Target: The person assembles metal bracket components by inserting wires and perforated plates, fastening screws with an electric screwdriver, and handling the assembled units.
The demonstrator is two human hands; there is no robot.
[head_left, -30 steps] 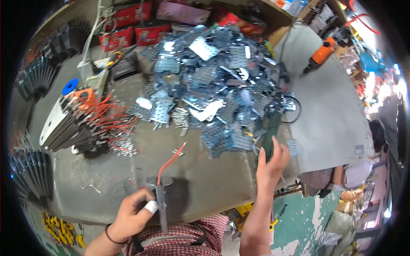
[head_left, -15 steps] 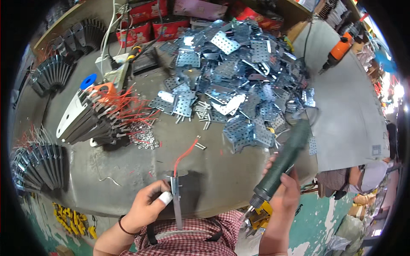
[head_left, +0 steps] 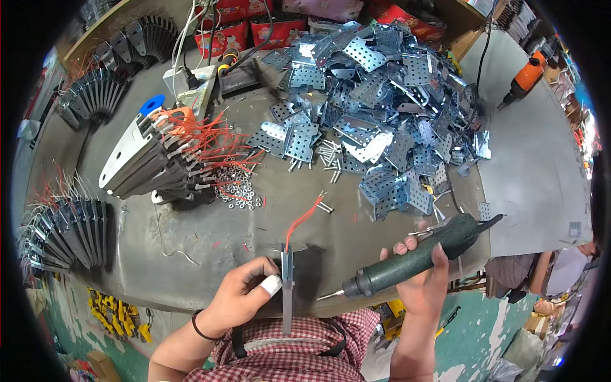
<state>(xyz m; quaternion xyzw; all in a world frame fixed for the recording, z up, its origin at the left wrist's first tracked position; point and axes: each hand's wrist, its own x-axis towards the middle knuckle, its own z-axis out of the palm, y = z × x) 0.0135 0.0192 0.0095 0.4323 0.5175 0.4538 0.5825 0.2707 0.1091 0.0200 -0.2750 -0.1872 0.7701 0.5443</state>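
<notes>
My left hand [head_left: 249, 291], its thumb tip wrapped in white, pinches a narrow grey metal part [head_left: 287, 302] held on edge near the table's front. Two red wires [head_left: 304, 219] run up from its top end. My right hand [head_left: 425, 290] is wrapped round a dark green electric screwdriver [head_left: 407, 266], whose bit points left toward the metal part with a gap between them. Beyond the wires lie a couple of loose screws [head_left: 326, 207]. Small nuts [head_left: 237, 191] are scattered farther left, and a cluster of screws [head_left: 330, 153] lies by the perforated plates.
A large heap of perforated metal plates [head_left: 369, 95] covers the back middle. At left stand fanned grey parts with red wires [head_left: 143, 159] and another fanned stack [head_left: 70, 235]. An orange power tool [head_left: 528, 75] lies at far right. A power strip [head_left: 198, 83] sits at back left.
The screwdriver has turned from steeply slanted to nearly level, its bit swinging up and left over the table edge. The view has shifted a little; my left hand still holds the metal part.
</notes>
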